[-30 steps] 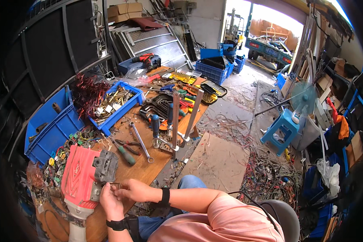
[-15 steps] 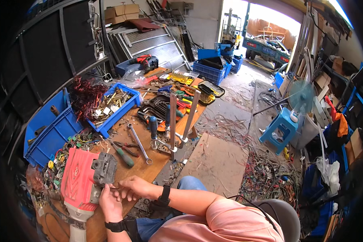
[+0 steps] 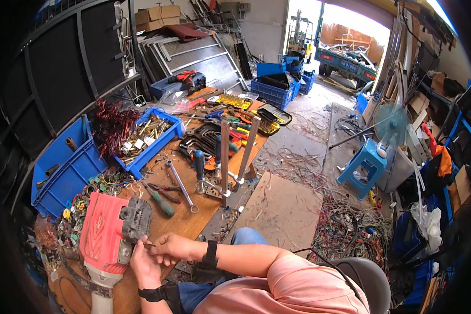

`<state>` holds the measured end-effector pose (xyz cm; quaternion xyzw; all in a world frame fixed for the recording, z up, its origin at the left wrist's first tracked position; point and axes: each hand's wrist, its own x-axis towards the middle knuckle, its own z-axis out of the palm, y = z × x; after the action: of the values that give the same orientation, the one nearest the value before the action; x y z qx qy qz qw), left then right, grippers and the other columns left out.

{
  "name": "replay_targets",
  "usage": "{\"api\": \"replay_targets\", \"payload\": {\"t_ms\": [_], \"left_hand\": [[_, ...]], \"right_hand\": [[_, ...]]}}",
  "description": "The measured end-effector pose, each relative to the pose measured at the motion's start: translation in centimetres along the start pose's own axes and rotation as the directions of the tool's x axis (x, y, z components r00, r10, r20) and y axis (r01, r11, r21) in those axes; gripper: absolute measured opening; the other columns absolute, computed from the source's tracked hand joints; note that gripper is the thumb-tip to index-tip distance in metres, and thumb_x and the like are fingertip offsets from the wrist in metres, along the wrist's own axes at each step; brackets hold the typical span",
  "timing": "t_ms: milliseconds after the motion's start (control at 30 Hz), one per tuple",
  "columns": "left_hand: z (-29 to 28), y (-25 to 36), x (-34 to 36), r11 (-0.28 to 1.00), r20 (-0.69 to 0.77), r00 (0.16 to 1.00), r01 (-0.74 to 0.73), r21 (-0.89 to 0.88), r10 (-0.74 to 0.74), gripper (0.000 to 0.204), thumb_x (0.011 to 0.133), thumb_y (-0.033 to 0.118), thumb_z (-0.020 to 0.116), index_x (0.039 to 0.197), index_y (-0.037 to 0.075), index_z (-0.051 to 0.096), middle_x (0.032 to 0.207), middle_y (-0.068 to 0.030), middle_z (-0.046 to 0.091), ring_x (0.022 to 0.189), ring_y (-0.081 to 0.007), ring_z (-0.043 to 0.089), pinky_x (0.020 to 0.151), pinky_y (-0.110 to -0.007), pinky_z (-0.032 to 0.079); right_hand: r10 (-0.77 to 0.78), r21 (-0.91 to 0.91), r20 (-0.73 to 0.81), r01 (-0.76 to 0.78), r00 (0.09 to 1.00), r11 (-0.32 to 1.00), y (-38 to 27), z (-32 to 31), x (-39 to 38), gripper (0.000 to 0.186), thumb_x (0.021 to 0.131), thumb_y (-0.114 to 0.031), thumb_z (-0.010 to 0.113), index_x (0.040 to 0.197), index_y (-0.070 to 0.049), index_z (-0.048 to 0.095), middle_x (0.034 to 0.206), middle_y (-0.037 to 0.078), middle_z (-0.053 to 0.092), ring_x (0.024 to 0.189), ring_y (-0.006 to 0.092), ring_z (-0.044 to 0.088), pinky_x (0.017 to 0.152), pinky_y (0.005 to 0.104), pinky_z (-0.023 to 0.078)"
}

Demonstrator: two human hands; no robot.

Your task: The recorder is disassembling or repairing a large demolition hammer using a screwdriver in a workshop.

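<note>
A red power tool body (image 3: 102, 230) lies on the wooden bench (image 3: 188, 222) in front of me, with a grey finned metal part (image 3: 136, 220) at its right side. My left hand (image 3: 144, 267), a black band at its wrist, reaches up to the lower edge of the grey part and holds it with its fingertips. My right hand (image 3: 172, 246), also with a black wristband, is close beside it and pinches a small thin metal piece (image 3: 149, 244) against that part. What the piece is cannot be made out.
A long wrench (image 3: 182, 186), a green-handled screwdriver (image 3: 159, 201) and pliers (image 3: 165, 187) lie past the tool. Two upright metal bars (image 3: 224, 157) stand mid-bench. Blue bins (image 3: 68, 167) line the left. Tangled wires (image 3: 345, 230), a blue stool (image 3: 363, 165) and a fan (image 3: 392, 123) are on the right.
Both hands stay at the grey part; the fingers have shifted only slightly.
</note>
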<state>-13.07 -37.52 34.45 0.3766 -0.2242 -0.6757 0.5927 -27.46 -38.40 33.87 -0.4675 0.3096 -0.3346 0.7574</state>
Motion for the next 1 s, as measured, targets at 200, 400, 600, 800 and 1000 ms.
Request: {"api": "replay_targets", "payload": {"t_ms": [200, 400, 600, 800, 1000], "left_hand": [[-0.9, 0.2, 0.4, 0.998, 0.038, 0.999, 0.024, 0.059, -0.026, 0.019, 0.088, 0.026, 0.055, 0.093, 0.007, 0.056, 0.078, -0.0003, 0.053, 0.066, -0.0121, 0.047, 0.056, -0.025, 0.033], [-0.2, 0.1, 0.5, 1.0, -0.008, 1.0, 0.024, 0.014, -0.024, 0.018, 0.088, 0.025, 0.055, 0.092, 0.007, 0.056, 0.078, -0.0007, 0.053, 0.067, -0.0121, 0.047, 0.057, -0.026, 0.034], [-0.3, 0.1, 0.3, 0.999, 0.125, 0.992, 0.037, -0.001, -0.036, 0.019, 0.089, 0.023, 0.053, 0.093, 0.005, 0.055, 0.079, -0.0019, 0.053, 0.067, -0.0127, 0.046, 0.058, -0.027, 0.035], [-0.5, -0.2, 0.8, 0.997, 0.002, 0.998, 0.069, -0.032, -0.069, 0.015, 0.09, 0.022, 0.052, 0.092, 0.007, 0.055, 0.075, -0.0019, 0.052, 0.067, -0.0133, 0.048, 0.059, -0.027, 0.036], [-0.5, 0.1, 0.6, 0.995, 0.0, 0.999, 0.047, -0.092, -0.047, 0.011, 0.089, 0.019, 0.054, 0.087, 0.009, 0.053, 0.073, -0.0006, 0.052, 0.065, -0.0129, 0.048, 0.059, -0.028, 0.037]], "right_hand": [[-0.544, -0.981, 0.023, 0.123, 0.839, 0.148, -1.9, 1.1, -1.5, 0.023, 0.079, -0.019, 0.057, 0.097, -0.005, 0.06, 0.083, 0.016, 0.062, 0.067, 0.0327, 0.06, 0.06, 0.038, 0.049], [-0.543, -0.593, -0.257, 0.313, 0.8, 0.742, -1.1, 0.8, -1.1, 0.027, 0.088, -0.026, 0.052, 0.102, -0.004, 0.059, 0.08, 0.009, 0.063, 0.057, 0.02, 0.058, 0.048, 0.0307, 0.047], [0.032, 0.033, -0.101, -0.028, 0.994, 0.999, -1.7, 0.1, -1.4, 0.034, 0.093, -0.033, 0.047, 0.092, -0.003, 0.062, 0.07, 0.0, 0.061, 0.051, 0.0067, 0.053, 0.042, 0.0199, 0.04], [-0.629, -0.941, 0.04, 0.241, 0.777, 0.237, -1.8, 0.5, -1.8, 0.022, 0.081, -0.015, 0.054, 0.101, -0.01, 0.06, 0.083, 0.012, 0.062, 0.07, 0.0328, 0.059, 0.062, 0.0386, 0.049], [-0.779, -0.787, 0.126, 0.54, 0.615, 0.299, -0.5, 1.1, -1.3, 0.023, 0.085, -0.018, 0.054, 0.105, -0.007, 0.058, 0.085, 0.011, 0.062, 0.069, 0.0248, 0.062, 0.059, 0.0314, 0.05]]}}
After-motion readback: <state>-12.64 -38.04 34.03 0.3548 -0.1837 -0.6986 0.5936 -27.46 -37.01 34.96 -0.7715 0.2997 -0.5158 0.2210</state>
